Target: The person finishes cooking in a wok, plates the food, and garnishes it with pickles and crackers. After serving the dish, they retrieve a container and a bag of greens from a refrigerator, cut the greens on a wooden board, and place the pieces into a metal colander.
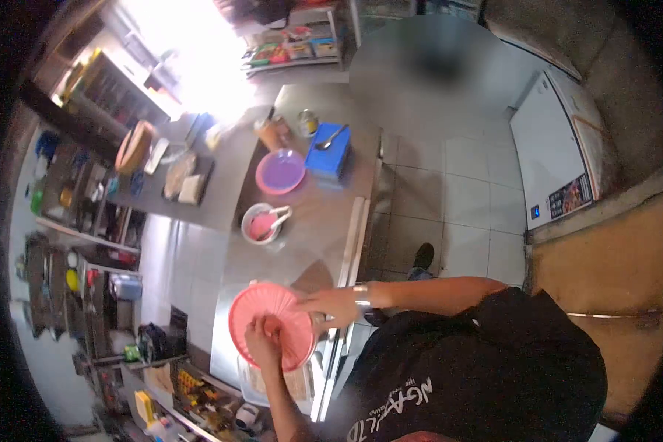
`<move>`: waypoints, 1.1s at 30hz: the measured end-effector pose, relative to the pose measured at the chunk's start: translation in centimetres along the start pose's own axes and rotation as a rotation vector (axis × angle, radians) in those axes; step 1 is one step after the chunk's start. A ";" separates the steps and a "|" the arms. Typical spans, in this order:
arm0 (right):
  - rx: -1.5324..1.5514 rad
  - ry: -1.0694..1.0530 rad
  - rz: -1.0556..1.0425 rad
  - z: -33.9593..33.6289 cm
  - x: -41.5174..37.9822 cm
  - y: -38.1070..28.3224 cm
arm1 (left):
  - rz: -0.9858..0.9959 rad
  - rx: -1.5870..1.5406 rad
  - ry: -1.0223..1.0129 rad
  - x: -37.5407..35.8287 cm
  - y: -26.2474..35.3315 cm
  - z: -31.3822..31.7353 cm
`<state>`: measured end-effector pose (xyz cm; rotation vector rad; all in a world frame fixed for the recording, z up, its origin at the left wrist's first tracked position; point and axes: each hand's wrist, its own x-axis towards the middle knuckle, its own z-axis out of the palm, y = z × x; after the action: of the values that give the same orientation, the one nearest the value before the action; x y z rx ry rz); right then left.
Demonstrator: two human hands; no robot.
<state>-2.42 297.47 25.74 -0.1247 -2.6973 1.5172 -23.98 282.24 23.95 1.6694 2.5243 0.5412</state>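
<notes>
A pink round plastic piece [244, 313] with radiating ridges, like a bowl or lid, is held over the near end of the metal counter. My right hand [330, 303], a silver band at its wrist, grips the right side of its rim. The fingers of my left hand [264, 342] are bent inward at its middle; I cannot tell what they pinch there. Partly under the pink piece lies a clear rectangular container [302, 387]. Farther along stands a white bowl [247, 221] of pink mixture with a white-handled utensil [278, 218] in it.
Beyond the bowl are a purple plate [281, 172], a blue box [327, 153] with a spoon [332, 138] on it, and a jar [308, 121]. The counter edge [357, 236] runs beside a tiled floor. A white freezer [549, 147] stands at right.
</notes>
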 end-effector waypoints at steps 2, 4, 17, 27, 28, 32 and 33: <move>0.180 -0.110 0.121 -1.8 -8.3 1.5 | 0.017 -0.050 -0.110 0.4 -2.3 1.2; 0.328 -0.191 0.332 -2.4 -17.6 3.8 | -0.061 -0.023 -0.145 0.8 -1.4 0.3; 0.788 0.457 -0.318 -18.8 -41.2 -3.1 | -0.412 -0.982 -0.375 14.9 20.8 11.9; 0.316 0.618 -0.514 -28.7 -44.7 -3.0 | -0.805 -1.489 -0.430 22.7 20.5 25.0; 0.339 0.652 -0.509 -29.0 -44.5 -2.7 | -0.814 -1.453 -0.453 23.0 19.6 25.0; 0.305 1.110 -0.475 -32.6 -44.4 -1.0 | -0.893 -1.461 -0.311 25.6 17.2 26.9; 0.301 1.163 -0.463 -33.6 -44.0 -0.5 | -0.820 -1.488 -0.290 25.7 16.6 26.6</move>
<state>43.95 321.75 43.63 -0.2472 -1.4466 1.1295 -13.37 317.89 7.94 0.1359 1.4485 1.3537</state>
